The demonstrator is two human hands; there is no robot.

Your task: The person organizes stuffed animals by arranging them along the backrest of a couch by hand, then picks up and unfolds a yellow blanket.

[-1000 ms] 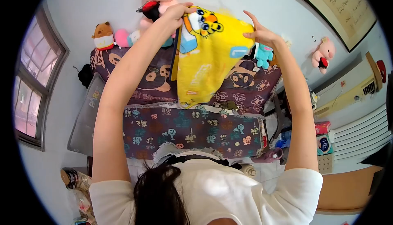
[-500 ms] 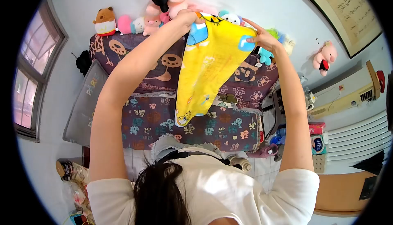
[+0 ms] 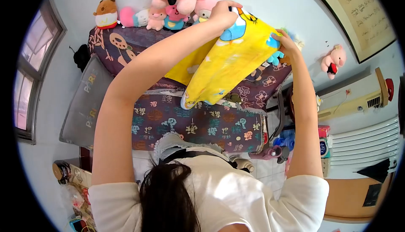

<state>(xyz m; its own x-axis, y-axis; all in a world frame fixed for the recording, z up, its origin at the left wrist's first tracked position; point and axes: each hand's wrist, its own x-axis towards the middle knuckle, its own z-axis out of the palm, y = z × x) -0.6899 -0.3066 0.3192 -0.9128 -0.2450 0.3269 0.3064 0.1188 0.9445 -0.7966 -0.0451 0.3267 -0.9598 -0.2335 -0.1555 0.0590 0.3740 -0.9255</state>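
Note:
A yellow cloth [image 3: 230, 65] with blue and white patches and a cartoon print hangs in the air in front of the sofa's backrest. My left hand [image 3: 225, 16] is closed on its upper left edge, and my right hand [image 3: 286, 44] grips the upper right corner, fingers partly behind the fabric. The cloth slants down to the left, and its lower tip hangs above the patterned sofa seat [image 3: 168, 124]. Another yellow flap shows behind it, under my left forearm.
Plush toys, including a brown one [image 3: 106, 14] and a pink pig [image 3: 156, 17], line the sofa's back. A grey board-like item [image 3: 80, 105] leans at the left. Bottles [image 3: 272, 152] stand right of the seat. A framed scroll [image 3: 350, 17] and a small pig [image 3: 334, 61] hang on the wall.
My left hand has moved right and slightly up, closer to my right hand, which has shifted right. The cloth moved with them and now slants more, with a second flap showing at its left.

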